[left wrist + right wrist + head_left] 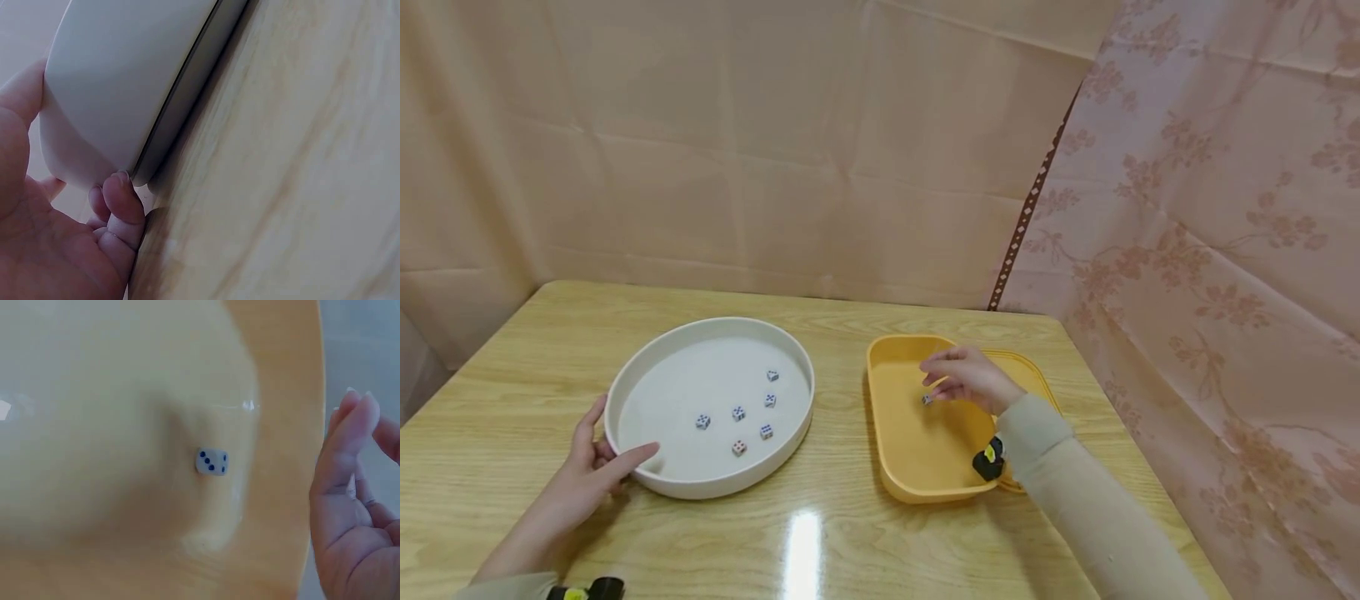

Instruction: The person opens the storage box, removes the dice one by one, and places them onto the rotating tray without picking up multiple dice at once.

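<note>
My left hand (591,467) grips the near left side of a round white tray (709,492), thumb over the rim and the other fingers against the outside wall. In the left wrist view, fingertips (122,194) touch the tray's lower edge. Several white dice with blue dots (738,412) and one with red dots (739,448) lie inside the tray. My right hand (970,379) hovers over a yellow bin (917,487), fingers loosely bent and holding nothing. A single die with blue dots (212,461) rests on the bin's floor, just below that hand.
A second yellow piece with a ridged rim (1026,367) sits by the bin's right side, partly hidden by the bin and my right arm. The wooden table (842,533) ends at a beige curtain (775,167) behind and a floral one (1217,275) at right.
</note>
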Motion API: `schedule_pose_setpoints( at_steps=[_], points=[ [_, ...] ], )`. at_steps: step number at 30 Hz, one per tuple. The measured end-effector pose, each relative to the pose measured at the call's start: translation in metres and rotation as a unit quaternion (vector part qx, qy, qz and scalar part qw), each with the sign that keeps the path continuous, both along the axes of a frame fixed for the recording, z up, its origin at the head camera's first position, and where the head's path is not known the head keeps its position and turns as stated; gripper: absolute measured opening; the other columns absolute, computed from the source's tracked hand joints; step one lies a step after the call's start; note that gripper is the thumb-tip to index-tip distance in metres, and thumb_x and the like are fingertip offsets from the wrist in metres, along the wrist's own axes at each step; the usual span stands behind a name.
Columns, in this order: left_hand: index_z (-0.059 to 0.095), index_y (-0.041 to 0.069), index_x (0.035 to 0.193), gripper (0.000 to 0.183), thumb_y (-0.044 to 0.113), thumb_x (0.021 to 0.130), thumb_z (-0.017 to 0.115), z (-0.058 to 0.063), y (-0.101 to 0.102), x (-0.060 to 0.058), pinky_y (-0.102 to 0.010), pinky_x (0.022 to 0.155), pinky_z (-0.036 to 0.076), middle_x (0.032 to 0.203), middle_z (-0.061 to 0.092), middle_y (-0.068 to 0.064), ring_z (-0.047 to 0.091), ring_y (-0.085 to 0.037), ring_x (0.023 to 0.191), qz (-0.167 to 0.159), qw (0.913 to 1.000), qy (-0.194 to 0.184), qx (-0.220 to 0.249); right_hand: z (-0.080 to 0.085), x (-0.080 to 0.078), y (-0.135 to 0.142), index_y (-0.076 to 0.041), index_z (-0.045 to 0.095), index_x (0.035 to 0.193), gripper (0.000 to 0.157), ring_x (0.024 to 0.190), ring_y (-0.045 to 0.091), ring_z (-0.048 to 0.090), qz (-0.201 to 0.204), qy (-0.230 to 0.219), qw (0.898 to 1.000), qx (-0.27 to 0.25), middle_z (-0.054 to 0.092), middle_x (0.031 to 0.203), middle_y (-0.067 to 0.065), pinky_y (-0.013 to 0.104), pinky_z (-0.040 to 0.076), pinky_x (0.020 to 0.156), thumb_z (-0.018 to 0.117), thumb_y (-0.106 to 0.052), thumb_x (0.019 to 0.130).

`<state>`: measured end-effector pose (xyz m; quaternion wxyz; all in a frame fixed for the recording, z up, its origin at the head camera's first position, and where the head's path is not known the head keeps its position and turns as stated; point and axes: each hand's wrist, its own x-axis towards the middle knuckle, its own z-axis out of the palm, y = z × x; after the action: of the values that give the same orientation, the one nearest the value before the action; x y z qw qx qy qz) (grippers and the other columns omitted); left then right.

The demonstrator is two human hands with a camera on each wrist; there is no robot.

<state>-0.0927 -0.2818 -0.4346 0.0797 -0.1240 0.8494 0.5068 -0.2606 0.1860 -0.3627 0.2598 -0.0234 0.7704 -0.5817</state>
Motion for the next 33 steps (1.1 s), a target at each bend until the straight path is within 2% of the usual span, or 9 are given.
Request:
schedule_pose_setpoints(
  at_steps=[6,11,18,26,33],
  points=[
    [-0.033,0.015,0.151,0.108,0.044,0.099,0.057,0.001,-0.001,0.0,-0.024,0.064,0.043,0.096,0.045,-0.004,0.048,-0.009,0.073,-0.001,1.0,-0.007,-0.002,-0.005,0.0,-0.004,0.01,0.051,0.125,0.036,0.069,0.013,0.068,0.005,-0.015,1.0,0.011,0.063,0.088,0.008,0.024,0.057,0.067,0.059,-0.013,0.099],
    [-0.032,0.014,0.152,0.108,0.043,0.099,0.058,0.001,-0.001,0.001,-0.024,0.063,0.043,0.093,0.047,-0.004,0.049,-0.009,0.071,-0.002,1.0,-0.001,-0.005,-0.009,-0.001,-0.006,0.009,0.053,0.12,0.03,0.065,0.013,0.067,0.005,-0.022,0.999,0.028,0.062,0.085,0.009,0.025,0.057,0.065,0.059,-0.012,0.098],
    [-0.032,0.015,0.152,0.108,0.043,0.099,0.059,0.0,0.0,0.001,-0.024,0.063,0.044,0.093,0.047,-0.004,0.049,-0.009,0.07,0.0,1.0,0.001,-0.004,-0.017,-0.002,-0.009,0.006,0.055,0.106,0.02,0.054,0.011,0.06,0.002,-0.03,0.996,0.079,0.062,0.075,0.008,0.024,0.056,0.057,0.06,-0.01,0.096],
    [-0.033,0.018,0.151,0.109,0.045,0.098,0.058,0.0,-0.001,0.0,-0.024,0.064,0.044,0.1,0.047,-0.007,0.05,-0.009,0.074,0.002,0.9999,-0.012,-0.001,-0.024,0.004,-0.017,0.003,0.051,0.099,0.016,0.048,0.015,0.06,-0.002,-0.028,0.989,0.145,0.058,0.068,0.01,0.029,0.056,0.05,0.061,-0.009,0.094],
    [-0.033,0.018,0.151,0.108,0.044,0.099,0.058,0.0,-0.001,-0.001,-0.024,0.065,0.045,0.104,0.048,-0.009,0.051,-0.009,0.076,0.002,0.9999,-0.01,0.005,-0.031,0.004,-0.019,0.003,0.051,0.099,0.016,0.049,0.018,0.061,-0.012,-0.026,0.99,0.141,0.057,0.068,0.011,0.033,0.057,0.053,0.06,-0.008,0.094]
  ],
)
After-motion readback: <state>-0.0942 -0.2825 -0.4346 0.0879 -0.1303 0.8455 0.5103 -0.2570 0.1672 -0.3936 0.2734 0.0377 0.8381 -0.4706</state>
